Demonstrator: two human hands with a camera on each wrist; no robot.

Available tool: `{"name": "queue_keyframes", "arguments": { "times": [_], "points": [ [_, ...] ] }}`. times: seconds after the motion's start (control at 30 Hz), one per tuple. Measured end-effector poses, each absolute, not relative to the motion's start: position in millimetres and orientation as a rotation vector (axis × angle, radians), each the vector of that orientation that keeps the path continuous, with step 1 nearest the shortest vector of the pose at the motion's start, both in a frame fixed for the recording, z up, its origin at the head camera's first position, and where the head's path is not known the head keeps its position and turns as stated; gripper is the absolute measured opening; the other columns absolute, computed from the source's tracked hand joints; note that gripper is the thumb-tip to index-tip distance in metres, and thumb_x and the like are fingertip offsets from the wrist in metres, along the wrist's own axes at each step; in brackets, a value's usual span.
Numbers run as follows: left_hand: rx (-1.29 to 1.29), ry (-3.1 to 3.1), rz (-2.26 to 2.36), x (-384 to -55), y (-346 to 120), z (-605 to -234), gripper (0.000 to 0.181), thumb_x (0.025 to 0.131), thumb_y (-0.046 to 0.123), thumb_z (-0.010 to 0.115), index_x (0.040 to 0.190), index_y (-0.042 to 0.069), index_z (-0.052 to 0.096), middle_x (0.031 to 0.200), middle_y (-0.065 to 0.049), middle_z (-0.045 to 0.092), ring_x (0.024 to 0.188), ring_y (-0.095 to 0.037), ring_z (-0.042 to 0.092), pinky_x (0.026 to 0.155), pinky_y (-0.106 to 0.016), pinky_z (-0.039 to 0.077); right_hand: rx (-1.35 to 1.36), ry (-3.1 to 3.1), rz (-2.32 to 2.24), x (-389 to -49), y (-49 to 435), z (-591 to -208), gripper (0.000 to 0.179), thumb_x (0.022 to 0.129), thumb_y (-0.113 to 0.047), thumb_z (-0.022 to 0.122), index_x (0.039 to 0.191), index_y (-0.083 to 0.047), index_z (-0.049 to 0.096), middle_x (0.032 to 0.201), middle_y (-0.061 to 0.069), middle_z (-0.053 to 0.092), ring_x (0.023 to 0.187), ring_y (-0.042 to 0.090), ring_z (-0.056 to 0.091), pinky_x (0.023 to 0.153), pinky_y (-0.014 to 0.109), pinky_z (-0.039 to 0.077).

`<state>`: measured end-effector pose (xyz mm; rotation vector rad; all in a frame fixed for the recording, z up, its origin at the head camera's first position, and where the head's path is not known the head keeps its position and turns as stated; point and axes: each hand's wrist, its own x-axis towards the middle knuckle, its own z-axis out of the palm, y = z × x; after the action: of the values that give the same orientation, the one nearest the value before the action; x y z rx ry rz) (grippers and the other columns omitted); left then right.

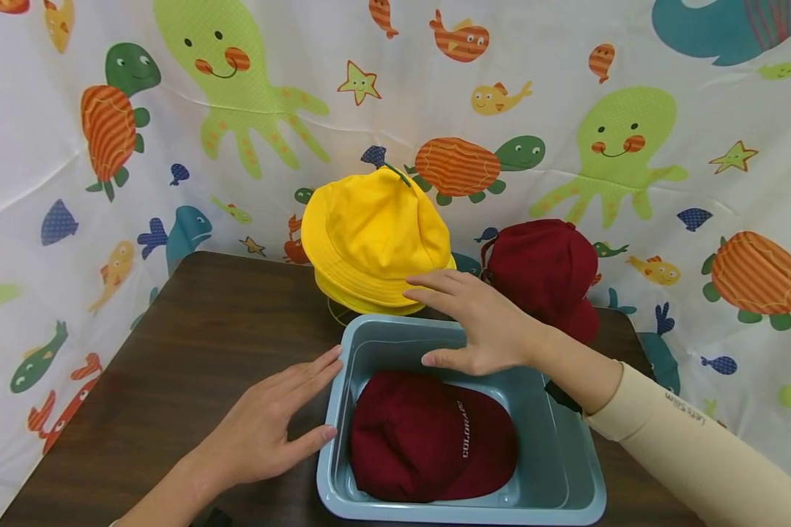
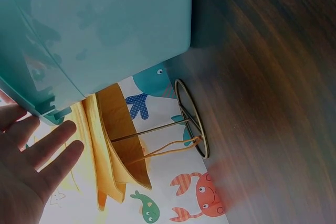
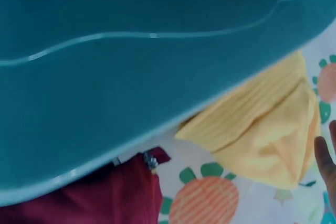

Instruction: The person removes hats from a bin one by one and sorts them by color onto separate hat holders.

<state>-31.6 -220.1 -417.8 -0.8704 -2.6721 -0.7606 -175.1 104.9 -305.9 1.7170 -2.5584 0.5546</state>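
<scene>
A blue plastic bin [image 1: 576, 468] stands on the dark wooden table, and a maroon cap [image 1: 402, 432] lettered "COLORADO" lies inside it. My left hand [image 1: 273, 421] is at the bin's left rim, fingers extended; in the left wrist view its fingertips [image 2: 65, 129] are by the rim's edge. Over the back of the bin reaches my right hand [image 1: 474, 318], fingers spread and nothing held. Behind the bin, yellow bucket hats [image 1: 379, 234] sit stacked on a wire stand [image 2: 184, 119]. Another maroon cap [image 1: 543, 267] is at the back right.
A white curtain [image 1: 395, 110] printed with sea animals hangs behind the dark table [image 1: 191, 351]. The wire stand's round base rests on the table near the curtain. The right forearm crosses the bin's back right corner.
</scene>
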Motion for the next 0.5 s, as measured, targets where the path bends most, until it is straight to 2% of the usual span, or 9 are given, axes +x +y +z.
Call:
{"name": "queue_keyframes", "arguments": {
  "times": [0.13, 0.5],
  "points": [
    [-0.871, -2.672, -0.759, -31.5, -220.4, -417.9, 0.081, 0.093, 0.037, 0.075, 0.163, 0.019, 0.040, 0.168, 0.004, 0.037, 0.140, -0.019, 0.054, 0.101, -0.052, 0.055, 1.763, -2.557, 0.568, -171.4, 102.0, -312.8, 0.080, 0.086, -0.047, 0.078, 0.152, -0.007, 0.054, 0.157, 0.010, 0.050, 0.145, 0.026, 0.044, 0.118, 0.054, 0.038],
    [-0.870, -2.675, -0.777, -30.6, -219.4, -416.2, 0.079, 0.093, 0.036, 0.074, 0.162, 0.018, 0.041, 0.167, 0.003, 0.038, 0.139, -0.018, 0.054, 0.101, -0.052, 0.055, 1.856, -2.538, 0.586, -166.2, 95.4, -328.4, 0.078, 0.081, -0.050, 0.083, 0.143, -0.007, 0.062, 0.149, 0.009, 0.056, 0.135, 0.022, 0.053, 0.111, 0.044, 0.048]
  ]
}}
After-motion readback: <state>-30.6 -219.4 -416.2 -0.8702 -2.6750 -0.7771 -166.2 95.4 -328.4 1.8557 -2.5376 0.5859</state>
